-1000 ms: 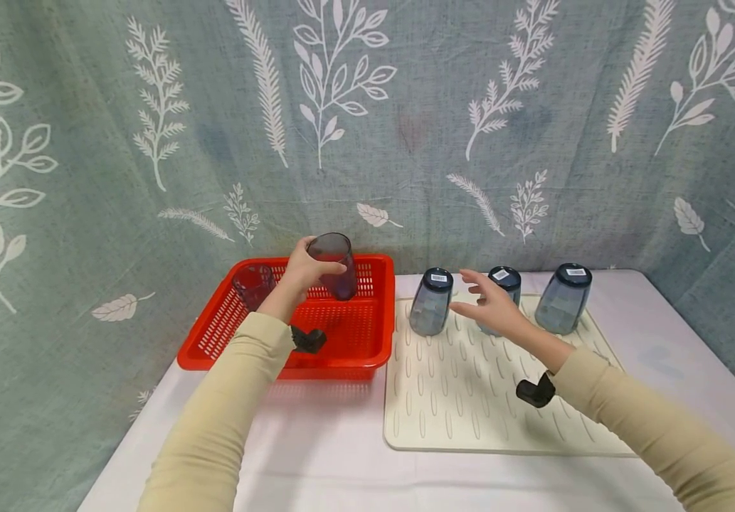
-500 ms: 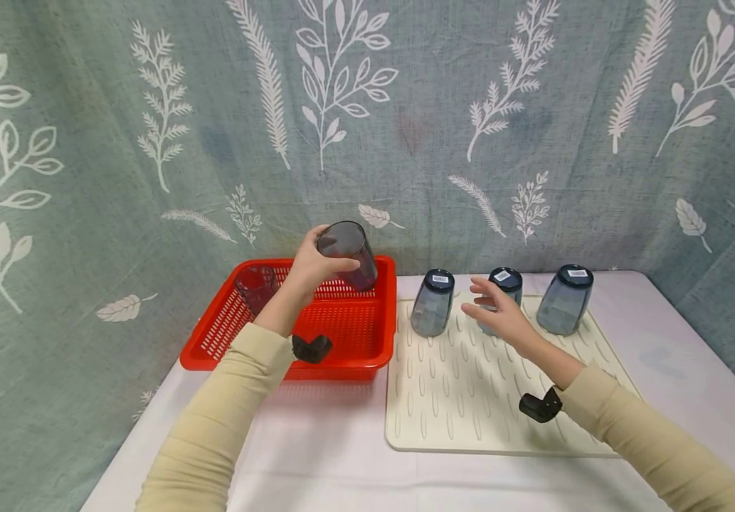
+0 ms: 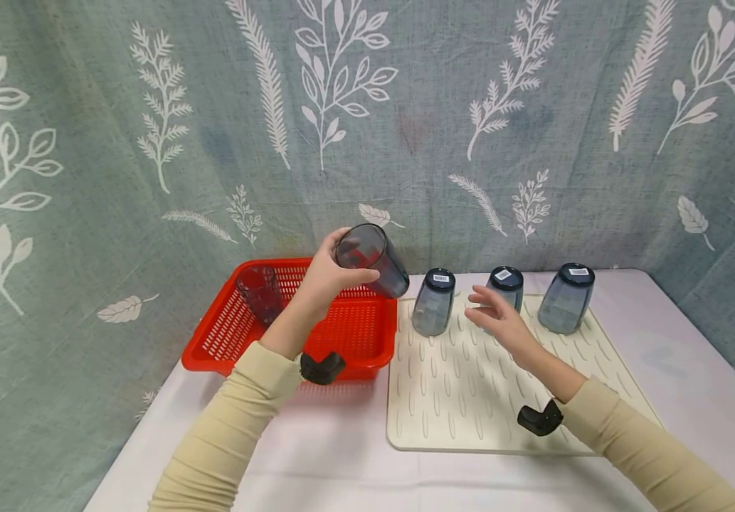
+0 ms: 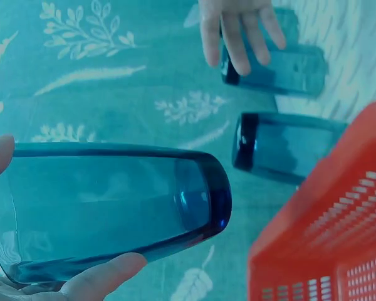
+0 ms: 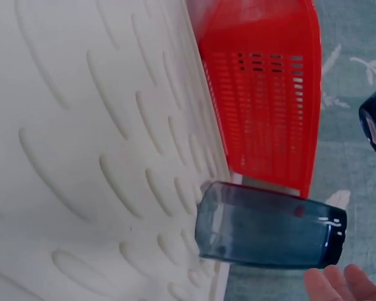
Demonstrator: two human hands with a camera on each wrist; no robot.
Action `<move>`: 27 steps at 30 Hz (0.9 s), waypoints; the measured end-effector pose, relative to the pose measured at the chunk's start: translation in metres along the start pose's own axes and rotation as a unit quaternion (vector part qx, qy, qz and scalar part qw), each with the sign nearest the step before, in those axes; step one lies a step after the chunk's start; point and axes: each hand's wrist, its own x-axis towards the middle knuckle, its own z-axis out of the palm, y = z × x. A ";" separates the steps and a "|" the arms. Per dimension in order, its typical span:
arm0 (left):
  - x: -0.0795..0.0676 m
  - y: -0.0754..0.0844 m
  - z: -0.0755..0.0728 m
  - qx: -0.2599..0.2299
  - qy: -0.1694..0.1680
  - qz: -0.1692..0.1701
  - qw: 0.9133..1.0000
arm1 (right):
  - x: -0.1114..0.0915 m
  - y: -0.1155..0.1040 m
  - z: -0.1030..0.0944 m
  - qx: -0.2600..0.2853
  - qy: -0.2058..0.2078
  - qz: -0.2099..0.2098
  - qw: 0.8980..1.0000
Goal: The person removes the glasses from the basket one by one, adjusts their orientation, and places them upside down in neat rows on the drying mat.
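Note:
My left hand (image 3: pixel 324 284) grips a clear blue-grey drinking glass (image 3: pixel 388 262), thumb on one side and fingers on the other. Its mouth tilts up toward me, its base down to the right, over the basket's back right corner. In the left wrist view the held glass (image 4: pixel 106 207) lies across the picture. My right hand (image 3: pixel 500 323) hovers over the cream drying mat (image 3: pixel 444 419), holding nothing, fingers loosely bent. It partly hides the middle one of three upside-down glasses; the left glass (image 3: pixel 433 306) and right glass (image 3: pixel 566 302) flank it.
A red plastic basket (image 3: pixel 380 363) stands left of the mat, with another glass (image 3: pixel 261 293) leaning inside at its left. A white cloth (image 3: pixel 335 441) covers the table. Behind hangs a grey-green curtain (image 3: pixel 405 163) with white leaf patterns.
My left hand has lifted the glass and carried it rightward from over the basket's middle to its right edge, tilting it more. My right hand has drawn slightly right and down.

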 end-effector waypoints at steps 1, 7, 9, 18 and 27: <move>-0.001 0.000 0.002 -0.004 -0.002 0.002 1.000 | -0.001 0.000 0.001 0.007 -0.001 0.000 1.000; -0.007 -0.006 0.012 -0.030 -0.009 0.004 0.999 | -0.006 0.002 0.007 0.049 -0.012 0.011 0.999; -0.008 -0.009 0.016 -0.038 -0.012 0.004 0.999 | -0.007 0.002 0.008 0.062 -0.016 0.017 0.998; -0.015 -0.027 0.032 -0.095 -0.031 0.008 0.995 | -0.015 0.001 0.009 0.139 -0.027 0.052 0.989; -0.023 -0.046 0.052 -0.163 -0.028 -0.019 0.986 | -0.023 0.005 0.008 0.216 -0.056 0.067 0.972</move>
